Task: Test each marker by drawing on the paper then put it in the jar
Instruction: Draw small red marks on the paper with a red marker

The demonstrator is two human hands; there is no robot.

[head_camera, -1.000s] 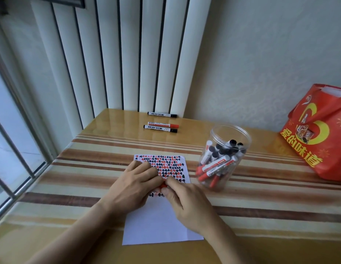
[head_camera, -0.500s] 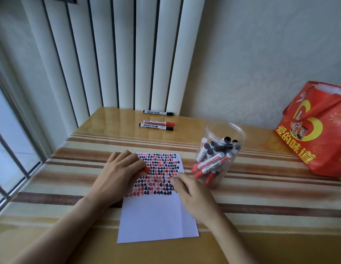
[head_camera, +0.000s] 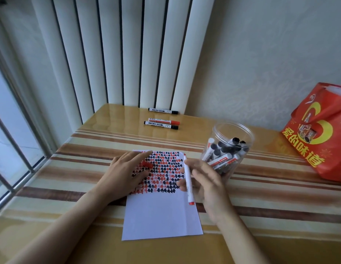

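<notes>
A white paper (head_camera: 162, 216) lies on the table, its upper half filled with red and black marks. My left hand (head_camera: 124, 174) rests on the paper's left side and pinches a red cap (head_camera: 147, 164). Over the paper's right edge, my right hand (head_camera: 209, 183) holds an uncapped red marker (head_camera: 187, 178), tip pointing away from me and red end toward me. A clear plastic jar (head_camera: 242, 134) stands open just right of the paper, holding several red and black markers.
Three capped markers lie at the back of the table: a black one (head_camera: 163, 110) by the blinds, then a red one (head_camera: 164, 121) beside another black one (head_camera: 161, 125). A red gift bag (head_camera: 322, 134) stands at the right. A window runs along the left.
My hands were together on the red marker over the paper. They have pulled apart: the cap stayed in my left hand, and my right hand lifted the marker to the paper's right edge.
</notes>
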